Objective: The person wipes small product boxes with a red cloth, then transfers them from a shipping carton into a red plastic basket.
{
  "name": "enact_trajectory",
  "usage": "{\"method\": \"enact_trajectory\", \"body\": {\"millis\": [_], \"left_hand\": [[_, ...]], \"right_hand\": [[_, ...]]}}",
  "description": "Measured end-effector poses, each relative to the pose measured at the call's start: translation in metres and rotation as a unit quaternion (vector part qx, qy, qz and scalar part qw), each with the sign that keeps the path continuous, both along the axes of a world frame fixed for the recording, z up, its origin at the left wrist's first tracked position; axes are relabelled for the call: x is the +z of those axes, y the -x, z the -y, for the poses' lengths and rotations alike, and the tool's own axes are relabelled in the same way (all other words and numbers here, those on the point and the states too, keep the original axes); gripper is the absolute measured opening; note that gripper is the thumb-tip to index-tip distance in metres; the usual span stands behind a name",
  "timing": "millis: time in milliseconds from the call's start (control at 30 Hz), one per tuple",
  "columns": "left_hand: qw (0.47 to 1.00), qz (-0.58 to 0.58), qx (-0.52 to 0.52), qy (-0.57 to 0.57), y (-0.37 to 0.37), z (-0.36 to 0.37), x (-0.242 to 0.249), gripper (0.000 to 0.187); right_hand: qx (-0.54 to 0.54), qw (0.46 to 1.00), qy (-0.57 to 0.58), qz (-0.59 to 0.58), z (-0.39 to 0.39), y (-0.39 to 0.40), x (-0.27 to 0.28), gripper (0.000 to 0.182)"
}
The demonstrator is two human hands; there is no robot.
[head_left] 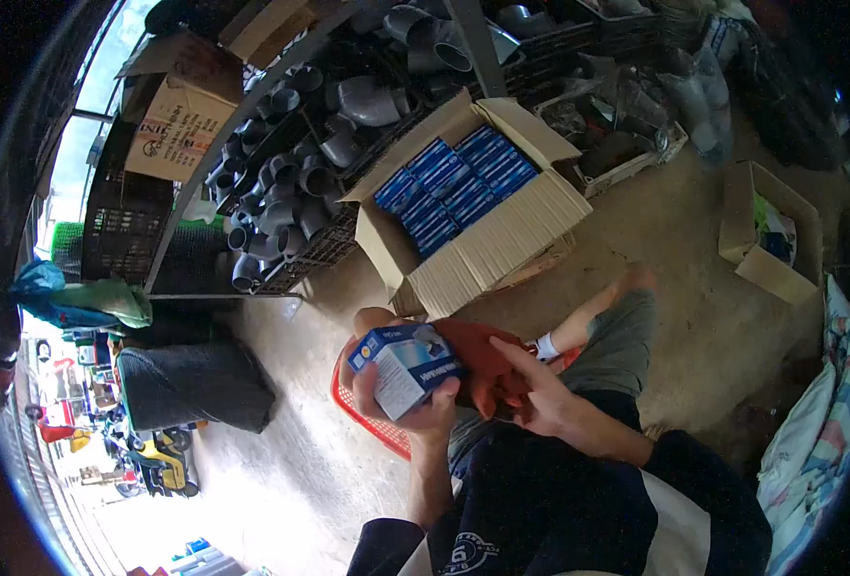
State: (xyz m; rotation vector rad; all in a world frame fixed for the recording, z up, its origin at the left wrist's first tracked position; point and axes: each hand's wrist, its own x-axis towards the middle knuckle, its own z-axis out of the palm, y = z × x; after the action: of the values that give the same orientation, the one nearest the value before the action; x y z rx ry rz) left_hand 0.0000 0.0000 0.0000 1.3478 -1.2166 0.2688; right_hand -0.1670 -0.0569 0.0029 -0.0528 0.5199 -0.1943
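Observation:
My left hand (367,384) is wrapped around a small blue and white carton (407,370), tilted over my lap. Printing covers its sides, too small to read for certain. My right hand (540,389) grips a dark red cloth (482,360) that lies against the right side of the carton. Some fingers of that hand are hidden in the cloth's folds. Under both hands, a red plastic basket (372,427) shows partly. Just beyond them stands an open cardboard box (502,250), holding several blue cartons (439,168) packed in rows.
Grey pipe fittings (290,182) fill crates on a metal rack at the upper left. A printed cardboard box (180,125) sits high on that rack. Another open box (780,235) stands on the floor at right, near a striped sack (818,413). A dark wrapped bundle (190,384) lies left.

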Motion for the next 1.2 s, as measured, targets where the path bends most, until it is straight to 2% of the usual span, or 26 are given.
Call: {"method": "enact_trajectory", "body": {"millis": [67,100,133,167,200,233,300,333,367,433,467,500,533,567,633,667,700,733,767,833,967,1033,1067,1133,1167,1200], "left_hand": [[0.992,0.017,0.107,-0.064,-0.003,-0.004,0.004,0.097],[0.985,-0.012,0.152,-0.083,-0.010,-0.003,0.007,0.097],[0.974,-0.033,0.197,-0.104,-0.015,0.003,0.013,0.098],[0.962,-0.053,0.240,-0.123,-0.022,0.006,0.017,0.098],[0.965,-0.037,0.230,-0.123,-0.032,0.000,0.018,0.107],[0.969,-0.074,0.176,-0.159,-0.030,-0.007,0.017,0.111],[0.958,-0.150,0.065,-0.236,-0.018,-0.026,0.021,0.118],[0.956,-0.145,0.023,-0.254,-0.015,-0.034,0.013,0.118],[0.955,-0.083,-0.005,-0.284,-0.011,-0.039,0.010,0.119],[0.937,0.041,-0.063,-0.342,0.006,-0.041,0.021,0.120],[0.935,0.042,-0.066,-0.346,0.011,-0.039,0.017,0.116],[0.933,0.068,-0.044,-0.350,0.010,-0.035,0.014,0.114],[0.930,0.096,-0.019,-0.356,0.004,-0.032,0.013,0.112],[0.924,0.125,0.009,-0.361,-0.003,-0.033,0.010,0.110],[0.918,0.080,0.060,-0.384,-0.015,-0.041,-0.002,0.104],[0.908,0.071,0.076,-0.406,-0.021,-0.047,-0.006,0.103],[0.897,0.060,0.091,-0.428,-0.025,-0.053,-0.009,0.102],[0.909,0.039,0.017,-0.414,-0.021,-0.055,-0.006,0.100],[0.917,0.074,-0.048,-0.389,-0.016,-0.062,-0.009,0.102],[0.933,0.050,-0.045,-0.353,-0.008,-0.059,-0.009,0.105],[0.924,-0.034,0.063,-0.375,-0.028,-0.070,-0.018,0.104],[0.899,-0.098,0.139,-0.404,-0.043,-0.084,-0.029,0.101],[0.889,-0.134,0.187,-0.396,-0.054,-0.093,-0.036,0.090],[0.866,-0.407,0.194,-0.217,-0.079,-0.109,-0.051,0.073],[0.821,-0.525,0.191,-0.113,-0.094,-0.120,-0.060,0.065],[0.766,-0.632,0.117,0.001,-0.114,-0.140,-0.090,0.053]], "right_hand": [[-0.007,1.000,0.008,-0.007,0.004,0.015,-0.004,0.072],[-0.048,0.961,0.271,-0.040,0.001,0.020,-0.002,0.069],[-0.086,0.853,0.511,-0.061,-0.003,0.030,-0.003,0.065],[-0.110,0.784,0.607,-0.073,-0.007,0.034,-0.007,0.063],[-0.140,0.704,0.690,-0.094,-0.011,0.038,-0.011,0.061],[-0.158,0.722,0.665,-0.111,-0.013,0.037,-0.017,0.060],[-0.155,0.836,0.518,-0.093,-0.012,0.035,-0.019,0.059],[-0.132,0.910,0.390,-0.054,0.003,0.028,-0.006,0.059],[-0.106,0.961,0.255,-0.016,0.016,0.020,0.009,0.060],[-0.077,0.829,0.553,-0.035,0.020,0.002,0.029,0.052],[-0.030,0.716,0.696,-0.054,0.023,-0.002,0.030,0.052],[0.019,0.576,0.814,-0.066,0.023,-0.007,0.030,0.052],[0.028,0.562,0.822,-0.094,0.014,-0.014,0.023,0.056],[0.046,0.577,0.811,-0.088,0.007,-0.014,0.020,0.056],[0.086,0.601,0.792,-0.070,-0.001,-0.013,0.014,0.057],[0.100,0.581,0.806,-0.057,-0.007,-0.014,0.009,0.057],[0.078,0.620,0.778,-0.056,-0.006,-0.020,0.007,0.057],[0.059,0.660,0.747,-0.054,-0.005,-0.027,0.006,0.057],[0.044,0.699,0.711,-0.052,-0.007,-0.034,0.004,0.057],[0.078,0.672,0.733,-0.071,-0.007,-0.043,-0.004,0.057],[0.132,0.604,0.782,-0.077,-0.017,-0.056,0.002,0.050],[0.200,0.744,0.633,-0.081,-0.022,-0.052,-0.002,0.046],[0.235,0.801,0.543,-0.091,-0.024,-0.047,-0.003,0.044],[0.207,0.793,0.557,-0.134,-0.025,-0.052,-0.020,0.041],[0.192,0.788,0.565,-0.155,-0.025,-0.055,-0.032,0.041],[0.211,0.786,0.544,-0.205,-0.024,-0.054,-0.045,0.042]]}}
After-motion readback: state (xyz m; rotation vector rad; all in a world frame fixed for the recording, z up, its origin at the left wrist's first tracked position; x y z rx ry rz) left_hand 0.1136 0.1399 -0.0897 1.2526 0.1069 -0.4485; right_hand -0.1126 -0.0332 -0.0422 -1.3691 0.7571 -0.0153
